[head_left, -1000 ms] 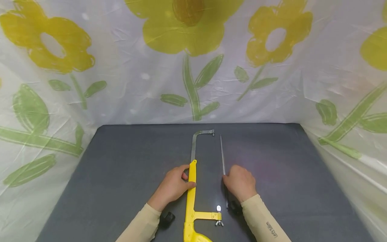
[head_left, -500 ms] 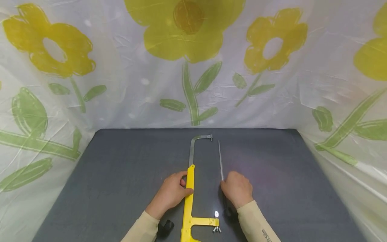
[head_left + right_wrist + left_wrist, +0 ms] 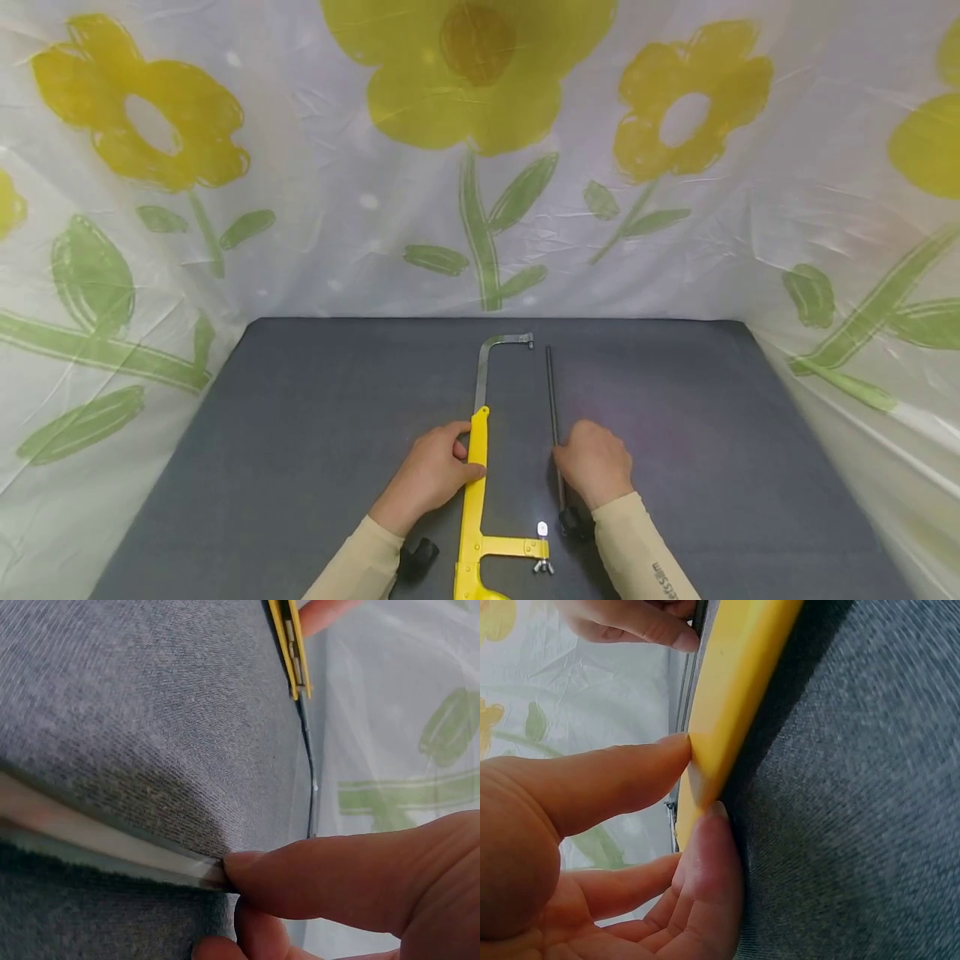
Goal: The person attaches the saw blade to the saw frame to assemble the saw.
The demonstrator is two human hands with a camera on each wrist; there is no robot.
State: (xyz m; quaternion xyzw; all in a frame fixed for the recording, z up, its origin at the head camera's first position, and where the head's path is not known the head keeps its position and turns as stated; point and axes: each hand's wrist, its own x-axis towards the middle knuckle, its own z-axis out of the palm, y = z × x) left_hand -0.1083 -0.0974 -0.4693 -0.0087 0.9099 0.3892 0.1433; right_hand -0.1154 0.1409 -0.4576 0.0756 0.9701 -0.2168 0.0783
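Note:
A yellow hacksaw frame (image 3: pixel 472 508) lies lengthwise on the dark table, its bare metal arm (image 3: pixel 482 375) hooking right at the far end. My left hand (image 3: pixel 429 475) holds the frame between thumb and fingers, partway along the yellow part, as the left wrist view also shows at the yellow edge (image 3: pixel 739 682). To the right, my right hand (image 3: pixel 596 462) pinches a thin hacksaw blade (image 3: pixel 551 387) near its middle. That blade (image 3: pixel 112 840) runs close over the cloth, roughly parallel to the frame. A wing nut (image 3: pixel 543 567) sits on the frame's near crossbar; the handle is partly cut off below.
The dark cloth-covered table (image 3: pixel 337 392) ends at a white curtain (image 3: pixel 322 208) with yellow flowers behind and at both sides. Black wrist-camera housings show below the left wrist (image 3: pixel 420 557) and the right wrist (image 3: pixel 576 523).
The blade looks darker now than before, its face turned a little. Both hands keep their grips in nearly the same places; the head view has shifted slightly.

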